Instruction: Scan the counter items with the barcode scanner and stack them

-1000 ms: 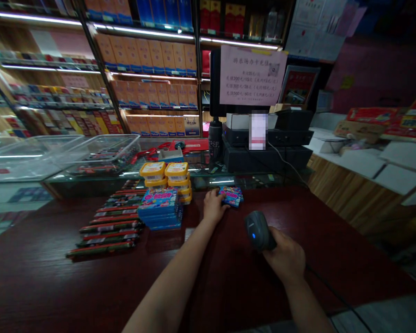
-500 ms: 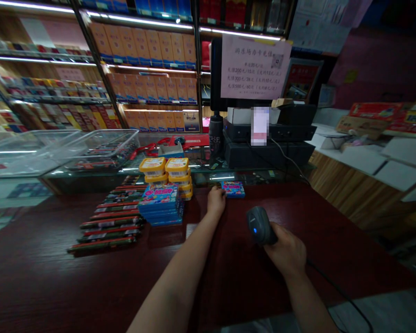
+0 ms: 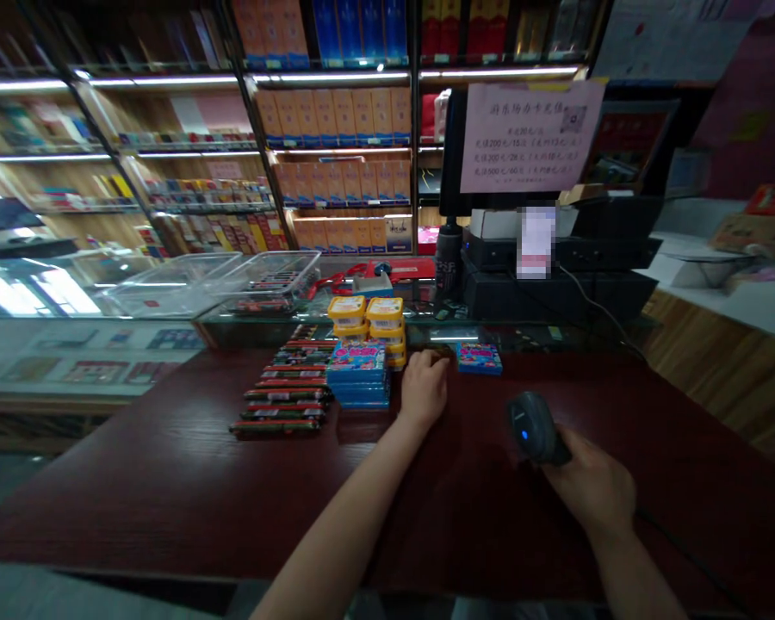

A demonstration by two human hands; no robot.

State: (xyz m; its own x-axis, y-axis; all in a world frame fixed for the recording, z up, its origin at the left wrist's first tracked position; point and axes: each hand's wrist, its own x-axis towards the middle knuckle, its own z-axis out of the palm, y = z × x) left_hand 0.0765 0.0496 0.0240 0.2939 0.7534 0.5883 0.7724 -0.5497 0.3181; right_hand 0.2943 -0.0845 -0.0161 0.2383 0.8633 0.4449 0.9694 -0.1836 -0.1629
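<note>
My left hand (image 3: 424, 385) rests on the dark red table between the yellow tubs and a small stack of blue packs. Its fingers are loosely bent and partly apart, and nothing shows in them. Just right of it lies the small stack of blue packs (image 3: 479, 358) with a pink and blue printed top, not touched by the hand. My right hand (image 3: 591, 482) is wrapped round the handle of a black barcode scanner (image 3: 530, 428), which has a blue light lit. A taller stack of blue packs (image 3: 360, 375) stands left of my left hand, before yellow tubs (image 3: 386, 323) with pale lids.
A row of thin dark-and-red packets (image 3: 284, 400) lies on the table's left. Behind are clear plastic bins (image 3: 271, 280), a dark bottle (image 3: 448, 258), a monitor with a paper sign (image 3: 530, 138) and a phone-shaped blurred patch. The scanner's cable trails right. Stocked shelves line the back.
The view has turned left, so everything sits further right. My left hand has drawn away from the small stack of blue packs, toward the yellow tubs. My right hand still holds the barcode scanner.
</note>
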